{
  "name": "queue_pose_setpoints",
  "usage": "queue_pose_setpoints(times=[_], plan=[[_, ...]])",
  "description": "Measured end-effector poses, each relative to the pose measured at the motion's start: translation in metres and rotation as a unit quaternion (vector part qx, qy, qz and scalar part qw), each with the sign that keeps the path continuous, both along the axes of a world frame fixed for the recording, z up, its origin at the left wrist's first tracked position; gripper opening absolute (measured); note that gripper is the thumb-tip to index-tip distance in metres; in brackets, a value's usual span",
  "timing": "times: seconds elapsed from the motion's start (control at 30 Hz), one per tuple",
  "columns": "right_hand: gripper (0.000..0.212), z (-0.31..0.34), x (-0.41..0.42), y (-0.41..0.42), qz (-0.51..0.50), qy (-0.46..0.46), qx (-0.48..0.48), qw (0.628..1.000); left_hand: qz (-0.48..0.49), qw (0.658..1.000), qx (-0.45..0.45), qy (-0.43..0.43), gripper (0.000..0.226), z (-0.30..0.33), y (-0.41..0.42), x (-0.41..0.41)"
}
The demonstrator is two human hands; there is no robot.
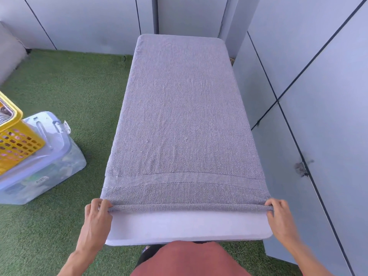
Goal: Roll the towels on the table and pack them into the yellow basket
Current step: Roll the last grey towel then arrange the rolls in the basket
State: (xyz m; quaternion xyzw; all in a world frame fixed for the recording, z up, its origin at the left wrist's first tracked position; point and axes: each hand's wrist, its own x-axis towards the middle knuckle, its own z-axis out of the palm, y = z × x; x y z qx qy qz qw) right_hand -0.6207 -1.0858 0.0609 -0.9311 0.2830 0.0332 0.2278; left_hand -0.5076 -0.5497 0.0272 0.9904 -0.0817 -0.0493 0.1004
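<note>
A grey towel (183, 116) lies spread flat along the white surface (187, 228), covering nearly all of it; only a bare strip shows at the near end. The yellow basket (14, 140) sits well off to the left on a clear lidded bin (45, 172) standing on the green turf. The left hand (98, 214) and right hand (278, 213) each pinch a near corner of the towel, where the hem is turned over into a thin first roll. The rolling step looks barely begun. The next move calls for both hands turning the roll away evenly, keeping it tight and straight so it fits the basket.
</note>
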Motion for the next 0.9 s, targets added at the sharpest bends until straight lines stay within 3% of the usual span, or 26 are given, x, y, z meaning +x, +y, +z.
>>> queue_pose_setpoints(times=[0.13, 0.3, 0.43, 0.6, 0.7, 0.9], plan=[[0.035, 0.001, -0.006, 0.003, 0.009, -0.027, -0.002, 1.0, 0.045, 0.998, -0.053, 0.005, 0.039, 0.013, -0.008, -0.005], [0.034, 0.003, -0.017, -0.008, 0.055, -0.022, -0.047, 0.997, 0.011, 0.998, -0.049, 0.034, 0.059, 0.014, 0.004, -0.011], [0.017, 0.004, -0.005, -0.003, 0.082, -0.031, -0.062, 0.994, 0.048, 0.994, -0.092, 0.031, 0.033, 0.024, 0.002, 0.003], [0.02, -0.001, -0.01, -0.014, 0.09, -0.01, -0.051, 0.995, -0.003, 0.997, -0.071, 0.035, 0.037, 0.03, 0.009, 0.005], [0.022, 0.007, -0.023, -0.027, 0.076, 0.021, -0.011, 0.997, -0.029, 0.994, -0.067, 0.077, 0.04, 0.031, 0.019, 0.004], [0.039, 0.015, 0.005, -0.051, 0.097, 0.076, 0.068, 0.99, 0.054, 0.964, -0.158, 0.207, 0.033, 0.041, 0.021, 0.048]])
